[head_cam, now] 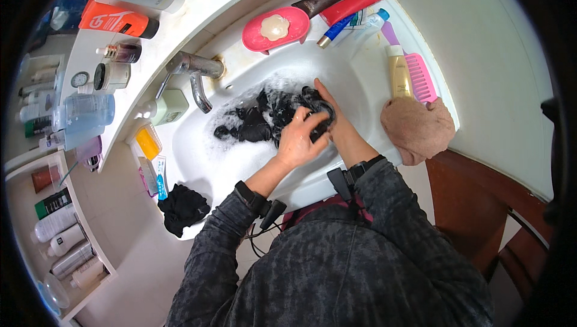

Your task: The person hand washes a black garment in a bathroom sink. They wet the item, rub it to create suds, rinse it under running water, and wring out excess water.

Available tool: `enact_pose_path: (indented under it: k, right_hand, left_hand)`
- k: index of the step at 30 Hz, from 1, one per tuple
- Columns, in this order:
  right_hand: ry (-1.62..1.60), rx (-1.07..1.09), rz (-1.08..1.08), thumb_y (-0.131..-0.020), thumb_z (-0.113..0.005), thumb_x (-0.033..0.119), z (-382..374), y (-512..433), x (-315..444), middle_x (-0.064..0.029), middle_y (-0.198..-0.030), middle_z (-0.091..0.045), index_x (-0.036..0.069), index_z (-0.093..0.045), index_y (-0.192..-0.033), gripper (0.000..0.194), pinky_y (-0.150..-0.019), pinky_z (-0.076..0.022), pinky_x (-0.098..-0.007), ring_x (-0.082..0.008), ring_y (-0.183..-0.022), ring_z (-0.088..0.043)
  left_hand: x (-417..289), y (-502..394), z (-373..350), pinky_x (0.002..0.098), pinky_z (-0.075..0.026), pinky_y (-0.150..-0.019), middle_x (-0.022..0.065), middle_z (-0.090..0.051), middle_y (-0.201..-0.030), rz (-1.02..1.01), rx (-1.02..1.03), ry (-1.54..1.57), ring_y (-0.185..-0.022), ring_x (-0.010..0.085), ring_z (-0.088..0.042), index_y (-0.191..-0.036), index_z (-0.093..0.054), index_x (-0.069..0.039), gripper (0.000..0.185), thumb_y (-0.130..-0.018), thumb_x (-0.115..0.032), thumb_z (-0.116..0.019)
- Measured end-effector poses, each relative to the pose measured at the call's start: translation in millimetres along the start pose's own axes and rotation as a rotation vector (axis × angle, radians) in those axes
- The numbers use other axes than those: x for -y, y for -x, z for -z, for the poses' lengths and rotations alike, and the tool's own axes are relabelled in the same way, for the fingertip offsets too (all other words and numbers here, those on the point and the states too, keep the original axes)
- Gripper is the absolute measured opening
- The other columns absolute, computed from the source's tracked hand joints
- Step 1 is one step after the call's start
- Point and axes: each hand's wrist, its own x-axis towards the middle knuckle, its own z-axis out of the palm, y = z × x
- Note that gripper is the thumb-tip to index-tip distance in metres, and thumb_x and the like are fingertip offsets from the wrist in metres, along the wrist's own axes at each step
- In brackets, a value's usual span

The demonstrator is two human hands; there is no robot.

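A white washbasin (194,160) holds soapy water and foam, with a black cloth (254,126) soaking in it. Over the basin's right half, my left hand (299,137) presses a bunched, wet part of the cloth with its fingers. My right hand (336,115) supports the same bunch from the right side, its fingers partly hidden behind the fabric. Foam clings to the cloth between both hands. A second black cloth (184,210) lies crumpled on the basin's left front rim, touched by neither hand.
A metal faucet (198,67) reaches over the basin's left side. Along the back rim are a pink soap dish (252,34) with soap and several tubes. A pink comb (421,79) and a brown towel (419,128) lie at right. A soap bottle (169,107) stands left, near a shelf of toiletries.
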Motion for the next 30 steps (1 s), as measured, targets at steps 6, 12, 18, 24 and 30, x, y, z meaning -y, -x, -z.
enact_pose_path:
  k: [6,12,18,24,30]
  right_hand:
    - [0.214,-0.327,0.224,-0.099,-0.051,0.031,-8.4,3.7,-16.4,-0.0087,-0.123,-0.064,0.006,-0.058,-0.126,0.037,-0.099,-0.0491,-0.0399,-0.0211,-0.110,-0.061]
    - [0.151,-0.199,0.075,-0.090,-0.066,0.020,-8.3,13.2,-10.0,-0.0104,-0.108,-0.069,0.002,-0.064,-0.114,0.030,-0.089,-0.0549,-0.0406,-0.0249,-0.096,-0.068]
    - [1.758,-0.634,0.646,-0.073,-0.081,0.023,-14.9,29.5,5.5,-0.0297,-0.142,-0.039,0.002,-0.042,-0.141,0.081,-0.102,-0.0436,-0.0446,-0.0429,-0.126,-0.047]
    - [2.597,-0.491,0.033,-0.066,-0.086,0.032,10.6,11.7,-21.0,-0.0228,-0.159,-0.018,0.023,-0.032,-0.152,0.102,-0.110,-0.0325,-0.0516,-0.0389,-0.137,-0.035]
    - [2.771,-0.425,-0.041,-0.066,-0.085,0.041,21.5,-12.0,-34.0,-0.0240,-0.158,-0.021,0.013,-0.033,-0.152,0.104,-0.111,-0.0291,-0.0501,-0.0384,-0.135,-0.038]
  left_hand:
    - [33.2,-12.6,-12.6,0.0475,-0.054,-0.058,0.0115,-0.061,-0.082,-0.157,-0.167,-0.234,-0.066,0.0373,-0.065,-0.083,-0.065,-0.012,0.018,-0.085,-0.030,-0.066]
    - [83.7,-57.3,28.6,0.0512,-0.051,-0.077,0.0187,-0.068,-0.098,0.354,-0.104,-0.353,-0.085,0.0420,-0.065,-0.097,-0.068,-0.007,0.029,-0.093,-0.032,-0.055]
    - [86.3,-45.7,35.4,0.0549,-0.031,-0.110,0.0276,-0.033,-0.149,0.032,-0.091,-0.302,-0.135,0.0526,-0.031,-0.145,-0.044,-0.010,0.072,-0.086,-0.045,-0.066]
    - [94.2,-21.9,10.1,0.0694,-0.024,-0.108,0.0073,-0.007,-0.164,0.121,0.491,-0.882,-0.147,0.0442,-0.013,-0.150,-0.036,-0.034,0.093,-0.070,-0.068,-0.071]
    - [122.1,-41.8,4.8,0.0693,-0.025,-0.107,0.0111,-0.022,-0.160,0.227,0.603,-0.885,-0.144,0.0415,-0.021,-0.148,-0.040,-0.026,0.089,-0.070,-0.047,-0.078]
